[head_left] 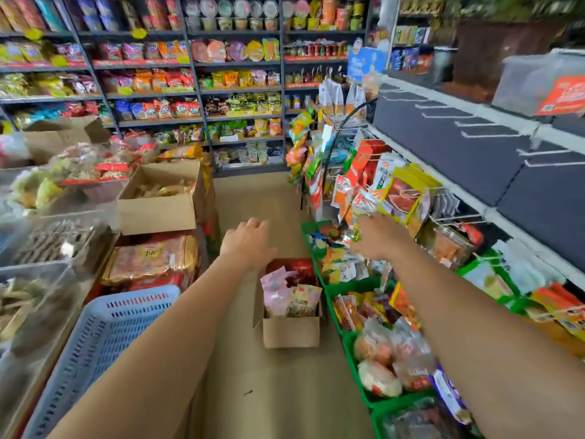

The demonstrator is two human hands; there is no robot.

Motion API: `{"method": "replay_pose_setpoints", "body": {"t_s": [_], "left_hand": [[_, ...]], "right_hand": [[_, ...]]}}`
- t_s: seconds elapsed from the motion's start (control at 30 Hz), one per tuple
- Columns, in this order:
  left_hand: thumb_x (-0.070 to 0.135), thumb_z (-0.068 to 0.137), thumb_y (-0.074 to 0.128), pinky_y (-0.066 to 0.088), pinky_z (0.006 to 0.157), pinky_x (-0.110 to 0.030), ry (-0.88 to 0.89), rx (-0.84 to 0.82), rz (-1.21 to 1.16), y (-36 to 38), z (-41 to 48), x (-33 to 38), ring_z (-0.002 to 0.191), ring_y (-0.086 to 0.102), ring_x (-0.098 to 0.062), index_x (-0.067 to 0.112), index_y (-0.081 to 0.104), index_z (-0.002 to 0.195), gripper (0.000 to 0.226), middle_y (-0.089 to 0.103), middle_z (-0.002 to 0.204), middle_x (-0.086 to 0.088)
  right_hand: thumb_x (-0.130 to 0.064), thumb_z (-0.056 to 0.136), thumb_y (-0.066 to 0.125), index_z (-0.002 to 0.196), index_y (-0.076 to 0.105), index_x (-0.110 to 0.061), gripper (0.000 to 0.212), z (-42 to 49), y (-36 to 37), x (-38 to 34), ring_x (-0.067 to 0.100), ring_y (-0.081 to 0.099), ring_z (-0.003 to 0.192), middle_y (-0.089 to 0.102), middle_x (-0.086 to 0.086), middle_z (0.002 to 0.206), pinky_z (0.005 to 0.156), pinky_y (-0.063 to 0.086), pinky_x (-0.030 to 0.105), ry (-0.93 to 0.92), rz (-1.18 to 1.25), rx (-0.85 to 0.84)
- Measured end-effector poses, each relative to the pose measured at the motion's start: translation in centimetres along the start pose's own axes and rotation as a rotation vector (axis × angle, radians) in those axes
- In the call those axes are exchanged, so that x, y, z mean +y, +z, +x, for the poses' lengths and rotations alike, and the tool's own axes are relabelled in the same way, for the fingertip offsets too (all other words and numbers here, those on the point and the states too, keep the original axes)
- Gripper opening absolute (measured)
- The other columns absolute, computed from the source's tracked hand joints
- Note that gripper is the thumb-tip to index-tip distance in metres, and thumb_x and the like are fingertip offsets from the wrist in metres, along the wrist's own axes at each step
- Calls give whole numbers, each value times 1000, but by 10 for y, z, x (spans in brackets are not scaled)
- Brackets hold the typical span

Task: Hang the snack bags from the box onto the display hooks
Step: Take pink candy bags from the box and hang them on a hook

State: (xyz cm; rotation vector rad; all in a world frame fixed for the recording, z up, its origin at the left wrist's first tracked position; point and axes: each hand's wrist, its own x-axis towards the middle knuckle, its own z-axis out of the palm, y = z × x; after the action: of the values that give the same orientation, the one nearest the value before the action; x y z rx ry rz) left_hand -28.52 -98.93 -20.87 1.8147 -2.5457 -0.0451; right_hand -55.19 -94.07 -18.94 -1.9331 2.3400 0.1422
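With the left hand [250, 242] kept released and empty above the cardboard box [291, 331] of snack bags [289, 296] on the floor, the shiny bag [349, 236] apparently grasped by the right hand [383, 239] should be levelled and threaded squarely onto the display hooks [456, 220].

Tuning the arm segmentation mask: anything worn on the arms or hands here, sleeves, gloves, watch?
Nothing visible. The left hand and right hand are ungloved. Both arms run bare to the frame edge, with no sleeves and no watch or band at the wrists. Rings: too blurred to tell.
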Motion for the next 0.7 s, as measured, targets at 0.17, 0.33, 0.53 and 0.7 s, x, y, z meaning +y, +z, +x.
{"method": "replay_pose_setpoints", "body": {"t_s": [0.17,0.33,0.53,0.7], "left_hand": [[49,87,53,45,99,-46,-36,-36,-12,7,113,-39,123,51,-30,22,44,138,58,49,137,-6],[46,89,52,44,99,-45,-54,-83,-25,27,219,-63,124,50,-30,21,43,139,56,48,138,-6],[45,88,54,41,100,-43,-87,-145,-39,66,351,-84,126,47,-30,22,44,137,55,47,137,-7],[54,91,50,42,100,-45,-159,-216,-60,112,446,-103,126,47,-30,19,43,140,61,45,140,-7]], "right_hand": [[-50,92,57,152,29,-19,73,121,-18,-22,37,38,135,35,13,152,101,44,52,-25,40,18],[-53,88,61,143,40,-18,68,243,-5,-34,37,42,129,41,13,146,98,45,53,-56,85,-4],[-51,87,60,142,41,-19,67,398,30,-32,35,43,128,41,11,146,95,48,49,-104,57,-56],[-44,88,61,133,46,-16,55,520,52,-30,34,47,119,48,11,131,80,45,42,-134,67,-106]]}}
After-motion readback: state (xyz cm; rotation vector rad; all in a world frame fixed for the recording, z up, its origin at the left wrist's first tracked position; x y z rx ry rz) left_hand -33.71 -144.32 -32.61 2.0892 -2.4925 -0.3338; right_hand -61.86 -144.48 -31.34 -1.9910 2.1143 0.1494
